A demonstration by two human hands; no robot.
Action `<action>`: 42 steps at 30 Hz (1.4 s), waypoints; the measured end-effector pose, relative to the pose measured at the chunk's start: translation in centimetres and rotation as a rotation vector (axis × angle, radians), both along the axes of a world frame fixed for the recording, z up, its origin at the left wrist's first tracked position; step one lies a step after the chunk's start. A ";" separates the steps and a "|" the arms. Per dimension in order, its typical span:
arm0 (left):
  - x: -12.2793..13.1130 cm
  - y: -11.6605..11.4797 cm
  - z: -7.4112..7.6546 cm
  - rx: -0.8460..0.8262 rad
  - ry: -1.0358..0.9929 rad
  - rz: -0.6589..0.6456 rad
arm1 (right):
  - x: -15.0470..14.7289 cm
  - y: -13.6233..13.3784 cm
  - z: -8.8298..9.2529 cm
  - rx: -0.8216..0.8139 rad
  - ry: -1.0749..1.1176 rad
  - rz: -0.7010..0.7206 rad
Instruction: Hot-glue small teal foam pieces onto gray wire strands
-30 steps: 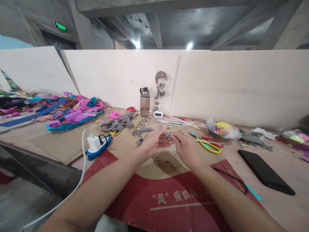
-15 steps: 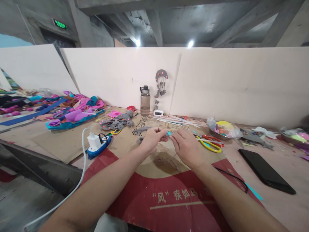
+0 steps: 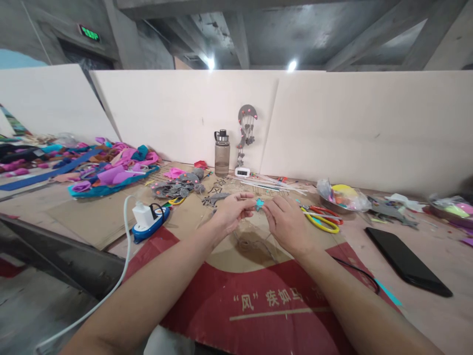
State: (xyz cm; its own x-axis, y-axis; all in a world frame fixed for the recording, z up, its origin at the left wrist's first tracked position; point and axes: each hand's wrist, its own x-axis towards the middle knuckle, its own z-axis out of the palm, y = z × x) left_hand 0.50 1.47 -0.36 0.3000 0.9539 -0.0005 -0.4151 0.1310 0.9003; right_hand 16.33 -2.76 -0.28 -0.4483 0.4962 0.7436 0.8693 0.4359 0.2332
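Observation:
A small turquoise felt piece (image 3: 259,202), roughly star-shaped, is pinched in the fingertips of my right hand (image 3: 286,224). Just left of it, my left hand (image 3: 233,213) has its fingers loosely apart; whether a fingertip touches the piece I cannot make out. Both hands are above the cardboard sheet (image 3: 236,261). Below them a thin brown cord (image 3: 248,244) lies loosely coiled. Grey felt scraps (image 3: 215,199) lie beyond my left hand. Yellow-handled scissors (image 3: 327,227) and red-handled scissors (image 3: 328,213) are to the right of my right hand.
A water bottle (image 3: 222,155) and small digital clock (image 3: 242,172) stand by the white partition. Grey felt pieces (image 3: 177,186), a power strip (image 3: 151,224) and coloured fabric (image 3: 114,175) occupy the left. On the right are a bowl (image 3: 342,206) and black phone (image 3: 406,261).
My left hand's fingers have loosened and spread from their pinch. The turquoise piece now shows more fully at my right fingertips. The view has shifted slightly.

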 end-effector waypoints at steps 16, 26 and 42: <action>0.7 -0.8 0.0 0.097 -0.069 -0.035 | 0.1 0.4 -0.6 -0.289 0.444 0.053; 1.0 -1.0 -0.2 0.154 0.001 0.017 | -0.3 0.5 -0.8 -0.413 0.708 0.158; 1.1 -1.0 -0.9 0.454 0.273 0.121 | -0.6 0.5 -0.9 -0.545 0.869 0.200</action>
State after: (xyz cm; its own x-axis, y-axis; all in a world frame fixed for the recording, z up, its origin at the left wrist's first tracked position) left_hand 1.63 0.52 -1.25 0.2350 0.9040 0.3572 -0.1467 -0.3303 0.9324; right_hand 15.74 -2.24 -1.19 0.0227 0.8368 0.5470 0.5440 0.4487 -0.7090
